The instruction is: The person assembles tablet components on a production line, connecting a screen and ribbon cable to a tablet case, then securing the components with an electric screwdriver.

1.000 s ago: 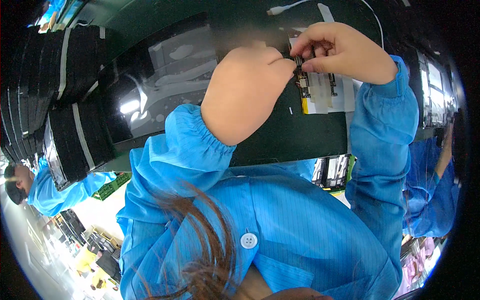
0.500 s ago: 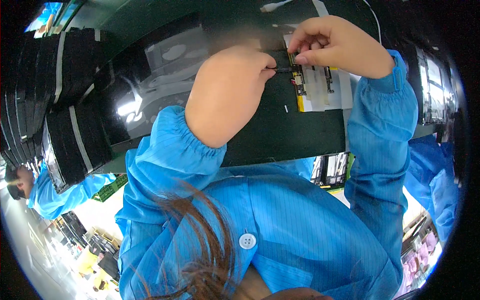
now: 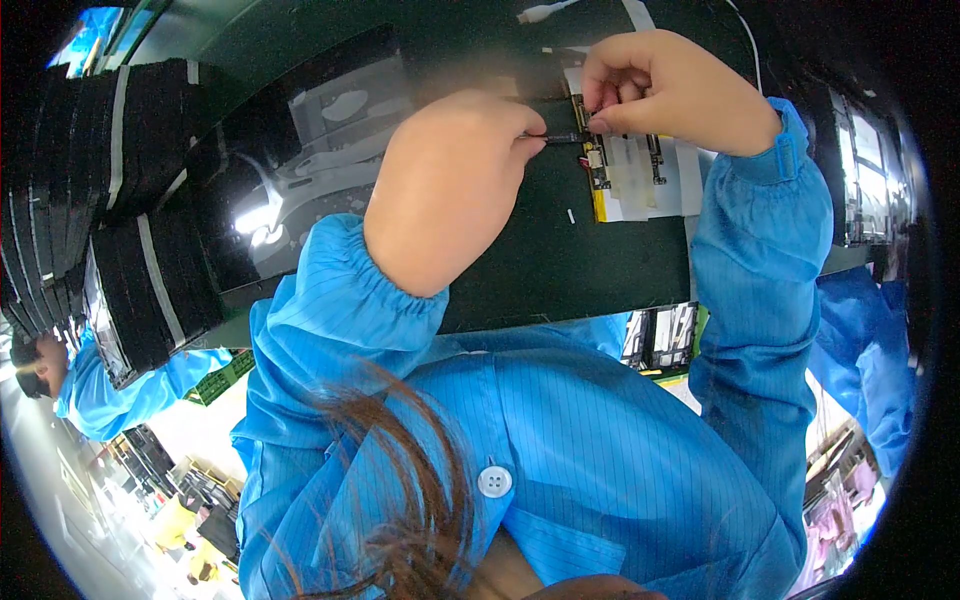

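Note:
My left hand (image 3: 440, 190) is closed in a pinch on a thin dark strip (image 3: 562, 138), whose far end reaches to the edge of a circuit board (image 3: 598, 165). Whether the strip is a tool or a cable, I cannot tell. The narrow board runs along the left side of a flat white pack (image 3: 640, 208) with yellow edges and pale tape (image 3: 630, 172) across it. My right hand (image 3: 690, 95) rests over the pack's far end, thumb and index finger curled together at the board; what they hold is hidden.
A tiny white sliver (image 3: 572, 216) lies on the dark table (image 3: 520, 285). Glossy black panels (image 3: 320, 130) cover the left side, next to stacked black trays (image 3: 150, 240). A white cable plug (image 3: 548, 12) lies at the far edge. Another person (image 3: 110, 385) is at far left.
My left hand has shifted slightly left with the dark strip, drawing back a little from the board. My right hand has barely moved at the board.

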